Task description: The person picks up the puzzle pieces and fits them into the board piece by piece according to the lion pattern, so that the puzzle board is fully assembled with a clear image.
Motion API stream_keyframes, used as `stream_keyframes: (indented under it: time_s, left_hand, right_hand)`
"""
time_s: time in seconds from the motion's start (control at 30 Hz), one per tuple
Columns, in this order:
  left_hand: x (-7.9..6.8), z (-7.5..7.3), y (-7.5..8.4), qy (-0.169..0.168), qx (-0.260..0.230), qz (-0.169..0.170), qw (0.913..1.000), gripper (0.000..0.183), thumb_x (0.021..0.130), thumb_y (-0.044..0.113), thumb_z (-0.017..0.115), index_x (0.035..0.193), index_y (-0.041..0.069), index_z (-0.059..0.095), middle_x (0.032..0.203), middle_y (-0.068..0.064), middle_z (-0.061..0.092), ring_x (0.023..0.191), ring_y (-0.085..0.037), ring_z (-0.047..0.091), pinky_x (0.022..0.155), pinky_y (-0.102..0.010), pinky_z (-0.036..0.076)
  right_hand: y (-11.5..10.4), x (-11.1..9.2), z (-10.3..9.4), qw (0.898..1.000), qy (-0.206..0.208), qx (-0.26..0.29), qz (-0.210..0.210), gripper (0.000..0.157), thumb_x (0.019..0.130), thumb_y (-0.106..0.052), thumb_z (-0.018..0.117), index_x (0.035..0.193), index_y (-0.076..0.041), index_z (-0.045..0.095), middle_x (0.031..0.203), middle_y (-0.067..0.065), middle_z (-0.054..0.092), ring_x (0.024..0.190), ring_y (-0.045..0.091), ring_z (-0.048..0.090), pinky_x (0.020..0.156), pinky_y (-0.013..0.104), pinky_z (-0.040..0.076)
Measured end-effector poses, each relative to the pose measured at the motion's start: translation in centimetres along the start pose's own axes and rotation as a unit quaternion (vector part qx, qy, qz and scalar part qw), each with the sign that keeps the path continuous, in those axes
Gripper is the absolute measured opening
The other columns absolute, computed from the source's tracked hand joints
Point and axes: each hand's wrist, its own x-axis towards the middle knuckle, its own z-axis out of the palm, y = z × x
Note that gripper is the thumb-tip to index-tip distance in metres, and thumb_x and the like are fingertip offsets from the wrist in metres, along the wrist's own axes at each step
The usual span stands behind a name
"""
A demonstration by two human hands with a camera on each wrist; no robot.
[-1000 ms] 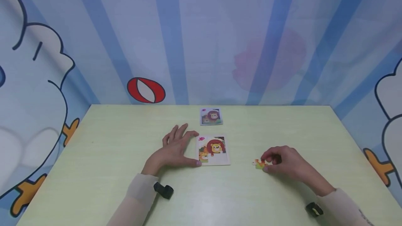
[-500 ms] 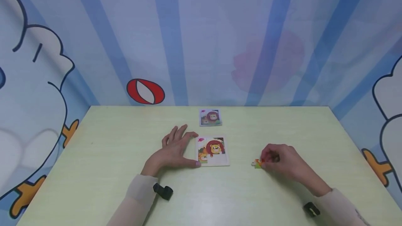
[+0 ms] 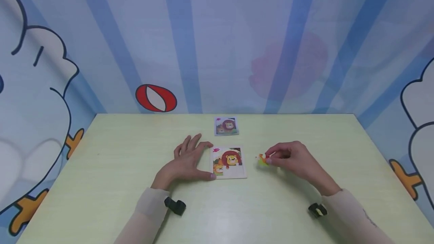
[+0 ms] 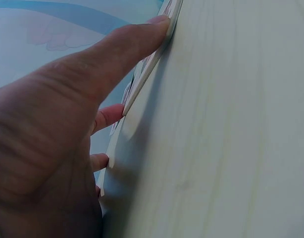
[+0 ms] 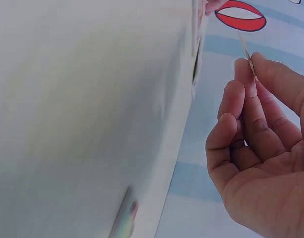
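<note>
A square lion jigsaw board (image 3: 234,173) lies on the table, partly filled, with a bare white area at its lower right. My left hand (image 3: 183,165) is beside it, fingers spread, the thumb and index fingertip pressing its left edge at the lower and upper corners. To the right of the board, my right hand (image 3: 295,159) pinches a small orange and green puzzle piece (image 3: 262,160) between thumb and fingers. The right wrist view shows that puzzle piece (image 5: 247,54) edge-on, above the tabletop, with the other fingers curled below.
A smaller lion picture card (image 3: 226,126) lies behind the board, near the table's (image 3: 135,131) back edge. A blurred flat colourful thing (image 5: 125,215) shows on the tabletop low in the right wrist view. A printed blue curtain (image 3: 217,48) hangs behind.
My right hand has lifted the puzzle piece and moved left and away from me, closer to the board. The left hand stays at the board's edge.
</note>
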Motion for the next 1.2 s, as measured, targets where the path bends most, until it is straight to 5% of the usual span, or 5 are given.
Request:
stream_keyframes:
  time_s: [0.47, 0.87, 1.2]
  left_hand:
    - [-0.1, -0.2, 0.0, 0.003, 0.001, 0.009, 1.0000, 0.099, 0.075, 0.062, 0.089, 0.157, 0.032, 0.043, 0.182, -0.014, 0.007, 0.167, -0.048, -0.004, 0.127, -0.077, 0.003]
    - [-0.2, -0.2, 0.0, -0.001, -0.001, 0.009, 1.0000, 0.099, 0.075, 0.063, 0.088, 0.157, 0.033, 0.043, 0.182, -0.014, 0.007, 0.167, -0.048, -0.004, 0.127, -0.077, 0.003]
    - [0.0, -0.3, 0.2, -0.006, 0.013, -0.001, 0.9999, 0.098, 0.076, 0.061, 0.088, 0.157, 0.033, 0.042, 0.182, -0.013, 0.006, 0.168, -0.047, -0.004, 0.128, -0.076, 0.005]
  right_hand:
    - [-1.6, 2.6, 3.1, 0.997, -0.050, 0.065, 0.005, 0.020, 0.092, -0.033, 0.087, 0.107, -0.021, 0.083, 0.078, 0.015, 0.075, 0.064, 0.017, 0.051, 0.061, 0.027, 0.043]
    - [-2.5, 3.7, 5.4, 0.995, -0.075, 0.070, 0.010, 0.016, 0.094, -0.023, 0.084, 0.108, -0.015, 0.084, 0.055, -0.004, 0.047, 0.057, 0.014, 0.032, 0.054, 0.026, 0.028]
    - [-3.6, 4.4, 6.5, 0.994, -0.086, 0.061, 0.013, 0.015, 0.092, -0.022, 0.087, 0.105, -0.015, 0.085, 0.065, 0.001, 0.066, 0.064, 0.015, 0.042, 0.057, 0.025, 0.032]
